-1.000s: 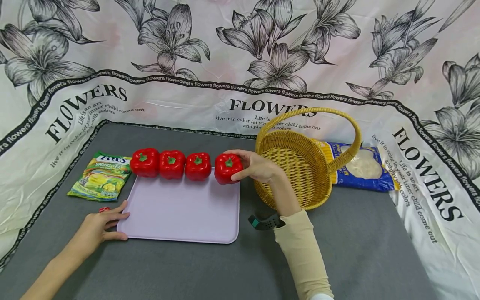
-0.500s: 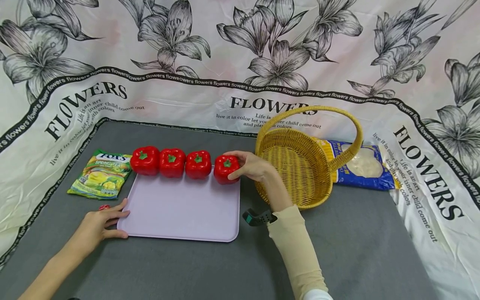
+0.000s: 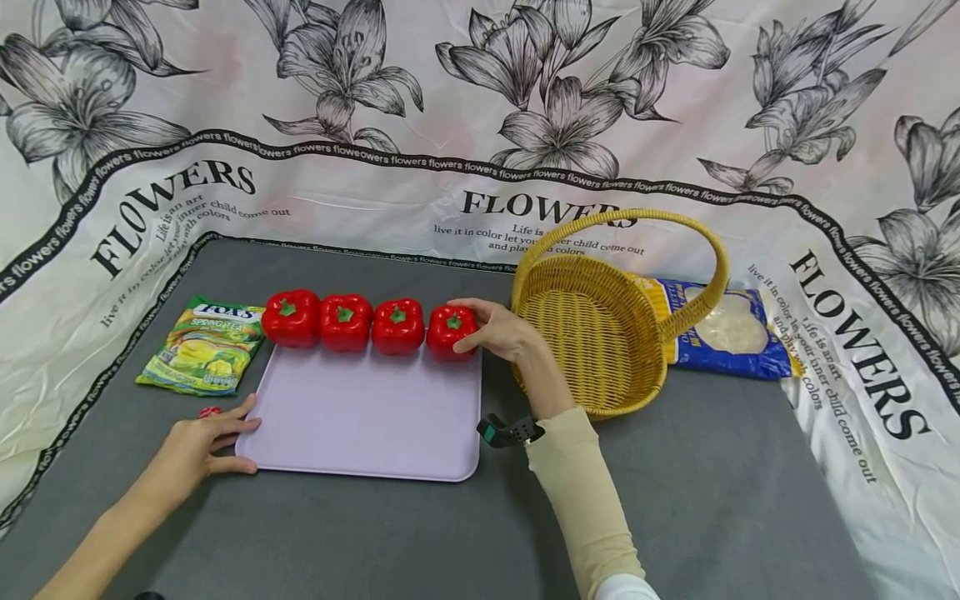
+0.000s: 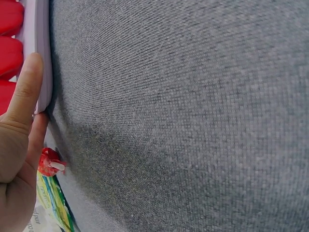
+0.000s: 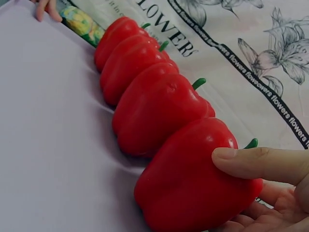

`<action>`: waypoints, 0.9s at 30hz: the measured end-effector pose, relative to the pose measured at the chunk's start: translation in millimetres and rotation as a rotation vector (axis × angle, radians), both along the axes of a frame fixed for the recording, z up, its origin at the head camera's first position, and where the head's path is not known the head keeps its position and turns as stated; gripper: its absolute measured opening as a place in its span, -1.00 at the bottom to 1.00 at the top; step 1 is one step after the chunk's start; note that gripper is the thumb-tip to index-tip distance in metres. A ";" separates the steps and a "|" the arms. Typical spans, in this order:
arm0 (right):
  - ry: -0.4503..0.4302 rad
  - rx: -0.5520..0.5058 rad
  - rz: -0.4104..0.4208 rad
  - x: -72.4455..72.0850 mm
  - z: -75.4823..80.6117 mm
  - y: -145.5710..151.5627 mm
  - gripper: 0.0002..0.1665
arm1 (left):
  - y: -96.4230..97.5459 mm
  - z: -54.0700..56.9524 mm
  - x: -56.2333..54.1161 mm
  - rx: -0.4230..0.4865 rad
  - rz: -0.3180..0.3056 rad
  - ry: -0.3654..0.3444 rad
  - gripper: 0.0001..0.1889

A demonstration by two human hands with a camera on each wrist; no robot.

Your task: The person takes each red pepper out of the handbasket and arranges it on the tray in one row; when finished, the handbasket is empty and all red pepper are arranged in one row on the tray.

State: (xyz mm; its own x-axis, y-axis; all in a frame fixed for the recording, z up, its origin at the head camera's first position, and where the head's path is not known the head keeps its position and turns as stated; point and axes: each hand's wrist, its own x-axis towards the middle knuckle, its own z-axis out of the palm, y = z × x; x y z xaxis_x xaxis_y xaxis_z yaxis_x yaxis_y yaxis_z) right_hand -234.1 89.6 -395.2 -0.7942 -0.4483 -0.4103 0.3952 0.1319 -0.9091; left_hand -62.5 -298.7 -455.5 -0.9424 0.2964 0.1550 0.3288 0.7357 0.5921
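My right hand holds a red bell pepper at the far right corner of the lilac tray, thumb on one side and fingers on the other. Three more red bell peppers, a left one, a middle one and a right one, line up along the tray's far edge, green stems showing. At the tray's near left corner rests my left hand, its fingers straight and touching the rim. The left wrist view shows the left thumb lying along the tray's side.
A yellow wicker basket with a tall handle stands right of the tray. Behind it lies a blue and yellow packet. At left are a green Fox's candy bag and a small red wrapped piece beside the left hand.
My right hand has moved slightly left and away from me with its bell pepper, closing most of the gap to the row. The left hand keeps its place on the tray.
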 end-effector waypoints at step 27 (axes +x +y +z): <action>0.049 -0.025 -0.005 -1.4 2.6 4.2 -0.15 | -0.3 0.2 0.3 0.029 -0.002 0.011 -0.37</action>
State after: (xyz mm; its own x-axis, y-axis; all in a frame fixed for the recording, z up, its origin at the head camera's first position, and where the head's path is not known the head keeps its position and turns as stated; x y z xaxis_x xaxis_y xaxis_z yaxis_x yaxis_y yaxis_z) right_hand -235.5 93.8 -392.6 -0.8152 -0.4541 -0.3595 0.3507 0.1069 -0.9304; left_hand -62.2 -299.0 -455.3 -0.9400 0.2935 0.1742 0.3370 0.7179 0.6091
